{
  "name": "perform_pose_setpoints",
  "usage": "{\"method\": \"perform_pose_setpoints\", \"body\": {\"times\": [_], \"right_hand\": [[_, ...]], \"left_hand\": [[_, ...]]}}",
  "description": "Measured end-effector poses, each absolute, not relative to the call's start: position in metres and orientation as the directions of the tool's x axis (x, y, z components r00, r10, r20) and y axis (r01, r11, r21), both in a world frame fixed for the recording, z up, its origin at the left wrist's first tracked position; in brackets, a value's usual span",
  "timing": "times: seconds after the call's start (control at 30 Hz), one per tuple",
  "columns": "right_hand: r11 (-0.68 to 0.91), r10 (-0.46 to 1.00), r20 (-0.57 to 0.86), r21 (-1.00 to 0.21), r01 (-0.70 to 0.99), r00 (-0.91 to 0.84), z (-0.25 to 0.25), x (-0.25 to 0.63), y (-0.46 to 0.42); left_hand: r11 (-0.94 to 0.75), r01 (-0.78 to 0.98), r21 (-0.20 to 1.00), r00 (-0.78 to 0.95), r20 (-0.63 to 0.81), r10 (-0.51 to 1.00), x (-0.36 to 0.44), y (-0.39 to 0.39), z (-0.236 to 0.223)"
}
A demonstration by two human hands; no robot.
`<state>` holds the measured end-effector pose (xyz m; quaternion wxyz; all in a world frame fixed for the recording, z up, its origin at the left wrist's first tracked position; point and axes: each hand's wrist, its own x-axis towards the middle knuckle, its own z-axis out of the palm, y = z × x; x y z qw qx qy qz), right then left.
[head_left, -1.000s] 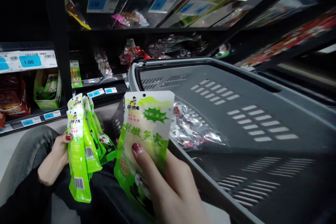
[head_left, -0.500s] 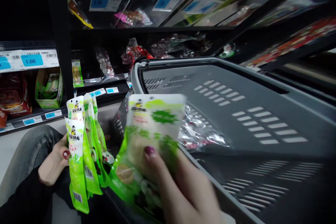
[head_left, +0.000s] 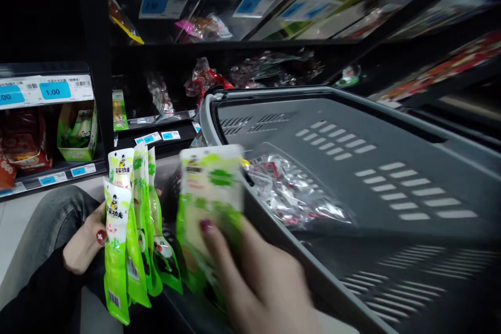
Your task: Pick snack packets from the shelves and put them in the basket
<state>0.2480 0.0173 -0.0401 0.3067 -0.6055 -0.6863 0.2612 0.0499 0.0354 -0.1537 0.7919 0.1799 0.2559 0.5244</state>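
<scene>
My right hand [head_left: 256,282] grips one green-and-white snack packet [head_left: 207,203] by its lower half, thumb on its front, just left of the grey shopping basket's rim [head_left: 235,167]. The hand and packet are blurred by motion. My left hand [head_left: 84,242], low at the left over my knee, is closed on a fanned bunch of several slim green packets [head_left: 131,229] of the same brand, held upright. Inside the basket lies a clear bag of red-and-white sweets [head_left: 297,193].
Dark shop shelves fill the background, with blue price tags [head_left: 50,91], a green display carton [head_left: 78,133], red packets at far left and foil bags higher up [head_left: 203,81]. My jeans-clad knee [head_left: 43,229] is at lower left. The basket takes up the right half.
My right hand has swung the single packet leftward, from over the basket's edge toward the bunch in my left hand. The left hand has barely shifted.
</scene>
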Motion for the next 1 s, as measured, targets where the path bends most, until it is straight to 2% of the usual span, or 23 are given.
{"method": "perform_pose_setpoints", "body": {"times": [0.07, 0.2, 0.3, 0.53, 0.7, 0.83, 1.0], "right_hand": [[0.124, 0.989, 0.032, -0.724, 0.679, -0.147, -0.046, 0.233, 0.031], [0.089, 0.991, -0.010, -0.706, 0.703, -0.136, -0.061, 0.222, 0.048], [0.057, 0.987, -0.061, -0.741, 0.669, -0.152, -0.069, 0.223, 0.053], [-0.032, 0.973, -0.123, -0.910, 0.414, -0.196, -0.077, 0.226, 0.060], [-0.074, 0.970, -0.150, -0.933, 0.353, -0.192, -0.085, 0.226, 0.064], [-0.057, 0.966, -0.165, -0.887, 0.458, -0.199, -0.092, 0.223, 0.067], [0.041, 0.983, -0.089, -0.739, 0.672, -0.158, -0.101, 0.216, 0.065]], "left_hand": [[0.386, -0.746, 0.544, 0.334, -0.196, 0.922, 0.052, 0.035, -0.153], [0.413, -0.753, 0.512, 0.383, -0.169, 0.908, 0.058, 0.038, -0.151], [0.419, -0.757, 0.502, 0.377, -0.189, 0.907, 0.062, 0.040, -0.151], [0.388, -0.777, 0.496, 0.321, -0.218, 0.922, 0.062, 0.044, -0.150], [0.386, -0.785, 0.484, 0.320, -0.215, 0.923, 0.061, 0.044, -0.155], [0.423, -0.772, 0.475, 0.382, -0.186, 0.905, 0.064, 0.043, -0.157], [0.439, -0.767, 0.468, 0.400, -0.186, 0.897, 0.067, 0.043, -0.158]]}}
